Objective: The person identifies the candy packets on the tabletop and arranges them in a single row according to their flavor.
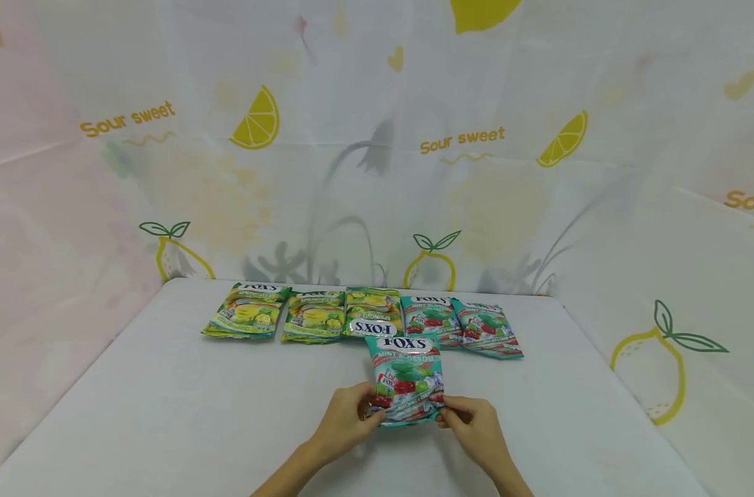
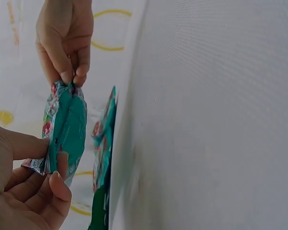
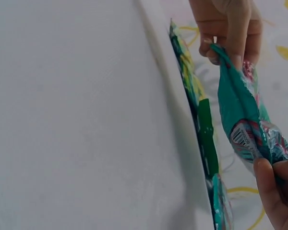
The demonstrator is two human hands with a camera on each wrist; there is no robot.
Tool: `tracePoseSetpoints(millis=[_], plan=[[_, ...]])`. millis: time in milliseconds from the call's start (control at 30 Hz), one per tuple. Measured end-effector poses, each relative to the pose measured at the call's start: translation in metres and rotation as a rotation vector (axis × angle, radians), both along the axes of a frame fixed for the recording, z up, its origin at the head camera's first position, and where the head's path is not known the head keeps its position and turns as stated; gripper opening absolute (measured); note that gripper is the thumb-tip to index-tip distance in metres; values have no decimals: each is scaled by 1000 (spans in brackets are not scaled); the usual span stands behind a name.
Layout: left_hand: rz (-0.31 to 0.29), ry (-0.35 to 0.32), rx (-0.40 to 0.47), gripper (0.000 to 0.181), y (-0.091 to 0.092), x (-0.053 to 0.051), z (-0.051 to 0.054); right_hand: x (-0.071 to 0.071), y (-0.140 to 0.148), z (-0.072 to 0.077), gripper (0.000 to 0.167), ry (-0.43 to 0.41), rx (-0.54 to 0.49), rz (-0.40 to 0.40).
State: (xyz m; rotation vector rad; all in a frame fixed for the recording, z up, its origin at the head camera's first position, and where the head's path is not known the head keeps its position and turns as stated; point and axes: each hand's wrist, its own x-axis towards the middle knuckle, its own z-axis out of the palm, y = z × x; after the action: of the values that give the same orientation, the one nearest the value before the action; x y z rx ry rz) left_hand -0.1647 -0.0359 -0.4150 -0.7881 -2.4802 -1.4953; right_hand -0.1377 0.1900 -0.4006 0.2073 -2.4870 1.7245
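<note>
Between both hands a teal candy bag (image 1: 407, 379) marked FOX'S Mint Blossom is held up off the table, its printed front toward the head camera. My left hand (image 1: 347, 419) pinches its lower left corner between thumb and fingers. At the lower right corner my right hand (image 1: 474, 428) pinches the bag's edge. The left wrist view shows the teal back of the candy bag (image 2: 69, 127) side-on, and the right wrist view shows a barcode on the bag (image 3: 245, 105). Behind it, two more Mint Blossom bags (image 1: 431, 319) (image 1: 489, 329) lie on the table.
Three yellow-green Spring Tea candy bags (image 1: 246, 310) (image 1: 313, 317) (image 1: 373, 312) lie in the same row to the left, the third turned upside down. All rest near the back edge of a white table (image 1: 184, 407). A lemon-printed cloth (image 1: 364, 207) hangs behind.
</note>
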Motion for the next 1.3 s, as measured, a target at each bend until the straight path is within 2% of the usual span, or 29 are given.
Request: tracePoseSetpoints(millis=[100,300,500,700,900,1067,1300], plan=[[-5,37,-4,14,8,-1,-1,1,6,4,22,-26,30,-1],[-33,65,-17,14,23,-4,-2,3,20,9,24,-69,106,-9],[-46,125,-16,14,40,-8,-7,3,37,12,27,-93,138,3],[-60,143,-6,14,54,-12,-8,0,50,17,28,-117,151,2],[-75,160,-7,13,70,-15,-4,-2,61,18,27,-133,135,-75],[-61,180,-20,12,84,-18,-5,-3,69,16,25,-137,128,-173],[-40,190,-44,11,107,-23,-6,-4,80,14,26,-106,188,-299]])
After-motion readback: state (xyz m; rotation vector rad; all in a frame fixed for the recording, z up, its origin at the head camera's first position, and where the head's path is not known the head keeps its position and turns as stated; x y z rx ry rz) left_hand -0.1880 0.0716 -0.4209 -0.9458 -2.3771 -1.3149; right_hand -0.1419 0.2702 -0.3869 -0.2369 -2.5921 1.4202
